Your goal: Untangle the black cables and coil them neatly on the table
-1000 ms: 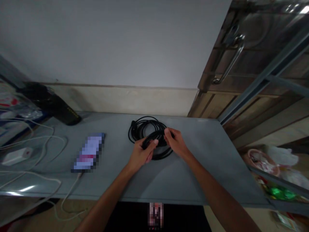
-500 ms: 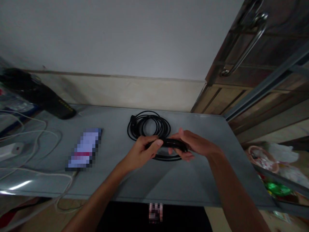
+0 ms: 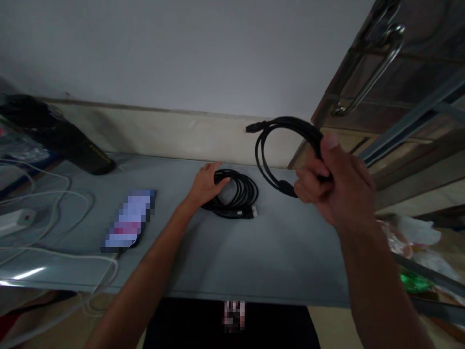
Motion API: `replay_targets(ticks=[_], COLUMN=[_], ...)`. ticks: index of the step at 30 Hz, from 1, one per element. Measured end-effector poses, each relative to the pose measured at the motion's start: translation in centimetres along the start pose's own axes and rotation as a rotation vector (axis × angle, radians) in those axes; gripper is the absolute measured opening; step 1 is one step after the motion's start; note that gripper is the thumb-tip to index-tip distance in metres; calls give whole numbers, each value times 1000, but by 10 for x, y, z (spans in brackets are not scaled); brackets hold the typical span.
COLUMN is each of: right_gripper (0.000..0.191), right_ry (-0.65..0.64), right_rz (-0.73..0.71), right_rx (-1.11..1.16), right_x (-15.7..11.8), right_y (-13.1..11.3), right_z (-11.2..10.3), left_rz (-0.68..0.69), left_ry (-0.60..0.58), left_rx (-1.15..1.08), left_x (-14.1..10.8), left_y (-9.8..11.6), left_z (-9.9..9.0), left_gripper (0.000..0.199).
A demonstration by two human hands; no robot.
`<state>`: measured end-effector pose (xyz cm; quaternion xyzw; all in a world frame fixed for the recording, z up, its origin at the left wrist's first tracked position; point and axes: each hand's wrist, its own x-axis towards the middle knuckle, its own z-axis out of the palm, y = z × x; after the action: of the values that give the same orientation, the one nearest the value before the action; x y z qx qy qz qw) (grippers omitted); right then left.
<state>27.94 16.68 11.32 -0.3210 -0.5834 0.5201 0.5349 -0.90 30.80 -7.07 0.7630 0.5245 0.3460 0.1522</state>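
Black looped cable (image 3: 294,123) is what the right hand (image 3: 339,177) has clamped, thumb over curled fingers, lifted clear of the grey table (image 3: 276,261). Looks light to me, and springy: it holds its curve, with the dark plug (image 3: 256,127) poking out on the far left of the loop and a thicker dark lump (image 3: 286,188) lower down. I'd pinch the whole bundle where the strands stack up, like that fist does, and not hang it by the plug, since the neck is likely the weak spot. Jacket's probably smooth but not slippery.

Left hand (image 3: 205,186) is on the left edge of the coiled black cable (image 3: 249,191) lying on the table, thumb toward the hole; can't tell if it's squeezing. That one's likely floppier, so loose turns could spill. Further left: phone (image 3: 129,220), then a white adapter (image 3: 16,221).
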Motion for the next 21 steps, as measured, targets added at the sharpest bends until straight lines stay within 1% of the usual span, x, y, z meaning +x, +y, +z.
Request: replay_targets(ticks=[2, 4, 5, 6, 8, 10, 12, 14, 17, 21], right_gripper=[62, 58, 56, 55, 55, 51, 48, 50, 61, 76], right_ry=[120, 196, 174, 124, -16, -136, -239, -296, -316, -343], right_rz=[-155, -274, -290, -300, -223, -140, -124, -136, -178, -225], right_rx=[-165, -467, -660, -844, -1170, -1374, -1447, -1457, -1439, -1406], right_x=[9, 21, 26, 31, 37, 37, 30, 22, 11, 3], right_y=[17, 42, 56, 73, 105, 135, 157, 169, 173, 174], right_z=[12, 24, 30, 36, 45, 52, 53, 49, 35, 19], left_rz=[-7, -9, -10, -11, -12, -20, -33, -42, -49, -55], left_ry=[-30, -30, -26, -22, -18, -14, -5, 19, 78, 137], left_rx=[-9, -27, -38, -51, -82, -114, -145, -183, -266, -395], left_x=[-6, -9, -9, -9, -10, -11, -12, -14, -17, -25], left_y=[-7, -7, -5, -4, -1, 2, 4, 8, 19, 40], left_z=[5, 6, 6, 5, 4, 5, 7, 11, 18, 32], left_gripper=[51, 46, 44, 42, 37, 32, 29, 28, 32, 37])
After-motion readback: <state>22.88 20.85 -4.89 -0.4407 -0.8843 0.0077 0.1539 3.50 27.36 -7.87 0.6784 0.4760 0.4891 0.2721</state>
